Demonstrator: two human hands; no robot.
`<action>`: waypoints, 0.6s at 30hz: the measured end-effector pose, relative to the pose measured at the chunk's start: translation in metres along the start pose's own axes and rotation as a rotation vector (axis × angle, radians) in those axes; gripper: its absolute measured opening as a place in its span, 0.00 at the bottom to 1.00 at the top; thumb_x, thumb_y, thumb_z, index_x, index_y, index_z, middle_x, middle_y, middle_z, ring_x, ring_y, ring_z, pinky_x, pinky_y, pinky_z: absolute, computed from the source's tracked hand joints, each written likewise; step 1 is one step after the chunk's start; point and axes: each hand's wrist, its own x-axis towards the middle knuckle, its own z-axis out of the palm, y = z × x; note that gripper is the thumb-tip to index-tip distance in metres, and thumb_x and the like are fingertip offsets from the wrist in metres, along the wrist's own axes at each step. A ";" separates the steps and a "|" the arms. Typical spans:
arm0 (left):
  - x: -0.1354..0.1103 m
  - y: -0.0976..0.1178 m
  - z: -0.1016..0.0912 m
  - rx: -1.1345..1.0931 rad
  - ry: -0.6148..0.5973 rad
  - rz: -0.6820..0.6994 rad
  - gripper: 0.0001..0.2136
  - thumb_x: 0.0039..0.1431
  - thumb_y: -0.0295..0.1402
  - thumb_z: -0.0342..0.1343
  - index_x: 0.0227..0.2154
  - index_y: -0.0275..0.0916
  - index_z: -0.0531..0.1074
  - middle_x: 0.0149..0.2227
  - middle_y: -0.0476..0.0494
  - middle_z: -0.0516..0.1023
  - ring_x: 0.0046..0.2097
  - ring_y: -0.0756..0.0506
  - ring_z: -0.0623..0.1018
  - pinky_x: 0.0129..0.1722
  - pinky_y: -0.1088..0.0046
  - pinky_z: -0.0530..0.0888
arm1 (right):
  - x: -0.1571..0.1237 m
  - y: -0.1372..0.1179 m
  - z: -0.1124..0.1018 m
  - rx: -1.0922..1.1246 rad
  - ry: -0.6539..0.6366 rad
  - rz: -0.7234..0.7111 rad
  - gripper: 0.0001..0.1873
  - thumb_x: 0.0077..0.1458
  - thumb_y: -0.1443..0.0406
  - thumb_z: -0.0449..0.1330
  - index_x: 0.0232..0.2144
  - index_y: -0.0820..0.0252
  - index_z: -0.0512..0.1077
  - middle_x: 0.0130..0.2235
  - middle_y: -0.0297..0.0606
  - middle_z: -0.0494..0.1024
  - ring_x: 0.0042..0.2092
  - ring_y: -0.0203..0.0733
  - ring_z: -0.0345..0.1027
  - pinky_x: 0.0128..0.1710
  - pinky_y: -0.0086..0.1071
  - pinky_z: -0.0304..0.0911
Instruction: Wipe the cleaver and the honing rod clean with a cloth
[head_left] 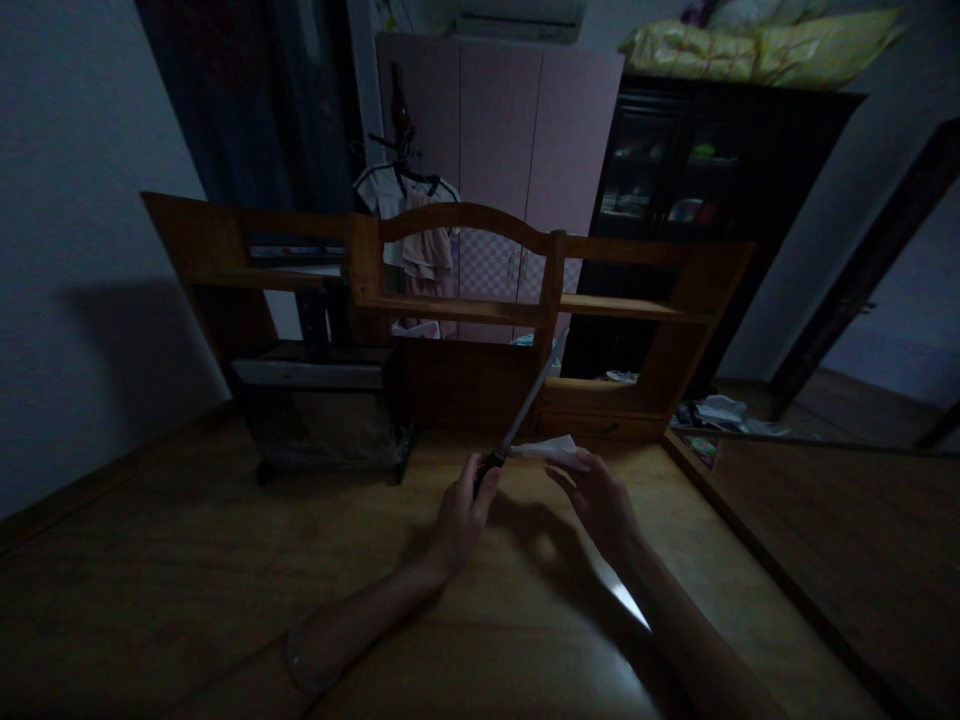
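My left hand (457, 510) is closed around the dark handle of a long, thin knife (531, 398). Its grey blade slants up and away to the right, over the wooden surface. To the right of the handle, my right hand (604, 500) pinches a white tissue (551, 450) between thumb and fingers. The tissue's left end comes close to the base of the blade; whether they touch I cannot tell. A bracelet (300, 660) circles my left wrist. The room is dim, so fine detail on the blade is lost.
A wooden shelf unit (469, 310) stands across the far edge of the wooden surface (360, 560). At the left is a dark-framed box-like stand (322, 410). A raised wooden edge (750, 530) runs along the right. Behind are pink wardrobes (499, 130) and a dark cabinet (720, 170).
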 end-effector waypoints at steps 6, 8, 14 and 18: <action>-0.001 0.000 0.001 0.019 0.009 0.002 0.16 0.62 0.45 0.45 0.44 0.39 0.65 0.32 0.47 0.73 0.31 0.49 0.72 0.31 0.76 0.66 | 0.005 -0.004 0.000 0.101 0.107 0.032 0.08 0.53 0.63 0.57 0.30 0.52 0.77 0.40 0.33 0.79 0.51 0.46 0.67 0.56 0.45 0.57; -0.001 0.003 0.000 0.021 -0.002 0.015 0.15 0.62 0.45 0.44 0.43 0.39 0.65 0.31 0.48 0.73 0.31 0.49 0.72 0.30 0.76 0.66 | 0.006 -0.006 0.000 0.091 0.131 0.023 0.08 0.52 0.63 0.57 0.30 0.51 0.77 0.41 0.32 0.79 0.52 0.47 0.66 0.56 0.46 0.57; -0.002 0.008 0.000 0.014 -0.012 0.031 0.15 0.63 0.44 0.44 0.42 0.39 0.65 0.29 0.49 0.71 0.29 0.50 0.70 0.29 0.77 0.64 | 0.004 -0.010 0.001 0.038 0.106 -0.017 0.06 0.52 0.64 0.59 0.29 0.53 0.76 0.38 0.33 0.77 0.51 0.45 0.66 0.59 0.43 0.54; -0.002 0.006 0.001 -0.001 0.001 0.017 0.15 0.62 0.45 0.44 0.41 0.39 0.66 0.28 0.50 0.70 0.29 0.50 0.69 0.28 0.77 0.64 | 0.005 -0.010 0.001 0.013 0.131 -0.011 0.04 0.51 0.63 0.60 0.28 0.54 0.76 0.36 0.34 0.76 0.49 0.44 0.67 0.58 0.42 0.55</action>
